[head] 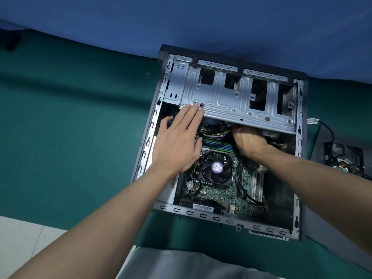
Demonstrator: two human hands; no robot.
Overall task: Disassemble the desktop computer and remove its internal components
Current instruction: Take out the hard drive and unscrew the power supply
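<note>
Here left hand (pixel 177 141), right hand (pixel 248 142) occupy one case (pixel 216 218)

A counter (pixel 80 117) covered in dark green carries everything. The open computer case (pixel 221 219) lies flat on its side on it, right of centre, its far end against the blue backdrop. Just beside the case on the right lies 1 grey flat sheet (pixel 330 234), with a black part (pixel 346 160) trailing wires resting on it. A white connector (pixel 313 121) on a black cable (pixel 330 131) lies near the case's right wall. 1 dark object (pixel 9 42) sits at the far left edge.
</note>
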